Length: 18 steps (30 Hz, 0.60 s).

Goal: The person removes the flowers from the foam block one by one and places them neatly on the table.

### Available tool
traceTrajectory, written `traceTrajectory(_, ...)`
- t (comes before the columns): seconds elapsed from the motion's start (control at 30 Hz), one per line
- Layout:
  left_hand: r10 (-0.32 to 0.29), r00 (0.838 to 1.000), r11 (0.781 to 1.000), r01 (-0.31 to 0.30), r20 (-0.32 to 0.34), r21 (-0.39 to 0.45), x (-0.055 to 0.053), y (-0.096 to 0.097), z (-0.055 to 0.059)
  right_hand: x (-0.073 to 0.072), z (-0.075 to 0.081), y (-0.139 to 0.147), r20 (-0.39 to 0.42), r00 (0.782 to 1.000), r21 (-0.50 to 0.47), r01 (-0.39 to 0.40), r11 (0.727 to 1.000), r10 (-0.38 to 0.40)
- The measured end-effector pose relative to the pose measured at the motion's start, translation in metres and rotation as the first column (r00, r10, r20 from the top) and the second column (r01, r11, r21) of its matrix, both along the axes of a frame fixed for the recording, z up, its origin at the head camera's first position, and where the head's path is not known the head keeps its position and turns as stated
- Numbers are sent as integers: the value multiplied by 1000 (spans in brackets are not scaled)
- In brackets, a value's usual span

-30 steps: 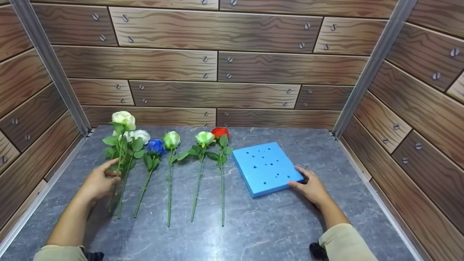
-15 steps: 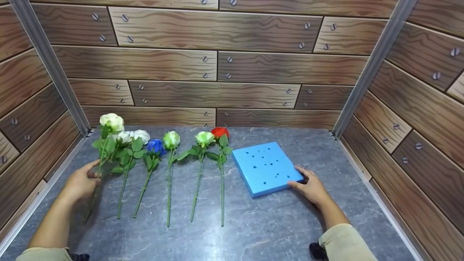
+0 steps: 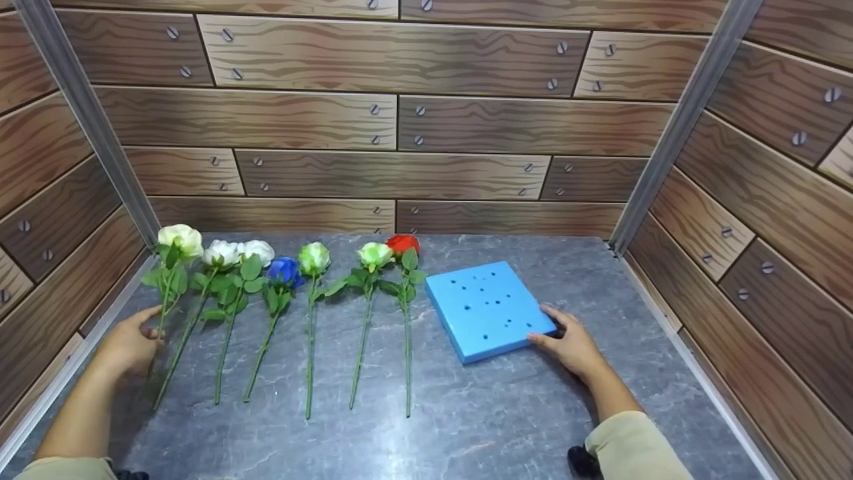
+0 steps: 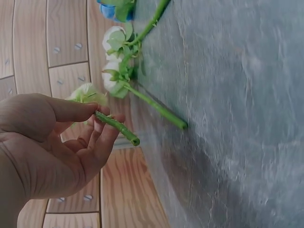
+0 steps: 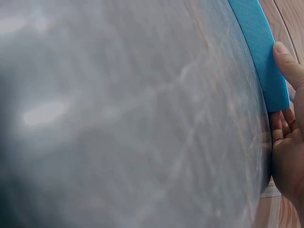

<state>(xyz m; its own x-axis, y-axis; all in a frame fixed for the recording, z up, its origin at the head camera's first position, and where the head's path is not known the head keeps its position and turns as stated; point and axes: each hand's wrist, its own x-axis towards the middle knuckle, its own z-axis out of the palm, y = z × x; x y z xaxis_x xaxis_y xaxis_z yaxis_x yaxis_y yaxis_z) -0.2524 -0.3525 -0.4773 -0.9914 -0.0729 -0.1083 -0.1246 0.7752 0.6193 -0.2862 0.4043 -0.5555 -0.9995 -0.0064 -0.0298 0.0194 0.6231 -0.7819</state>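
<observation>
My left hand (image 3: 131, 341) pinches the stem of a cream rose (image 3: 180, 241) at the far left of the table. In the left wrist view, thumb and fingertips grip the green stem (image 4: 118, 125) near its cut end, which is off the table. Just right of it lies a white rose (image 3: 220, 254), and beside that a second white rose (image 3: 258, 251). My right hand (image 3: 568, 343) holds the near right corner of a blue foam block (image 3: 490, 310) with several holes in its top. Seen from the right wrist, the thumb is against the block's side (image 5: 266, 61).
A blue rose (image 3: 285, 272), a green-white rose (image 3: 314, 257), another green-white rose (image 3: 375, 255) and a red rose (image 3: 403, 244) lie in a row on the grey marbled table (image 3: 466, 427). Wood-patterned walls (image 3: 400, 120) enclose the back and both sides.
My left hand has carried the cream rose leftward and lower, away from the white rose beside it, whose stem now shows. The right hand and blue foam block have stayed put.
</observation>
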Motion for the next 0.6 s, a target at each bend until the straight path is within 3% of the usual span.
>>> traceTrajectory(0.2, 22, 998, 999, -24, 66, 23, 1, -9, -8, 1, 3, 0, -1, 1000, 6, -6, 1000, 6)
traceTrajectory(0.47, 10, 997, 997, -5, 75, -74, -2, -15, -15, -1, 5, -4, 4, 1000, 9, 7, 1000, -7)
traceTrajectory(0.6, -7, 995, 1000, 10, 102, -25, -6, -18, -18, -1, 4, -5, -1, 1000, 0, 6, 1000, -6)
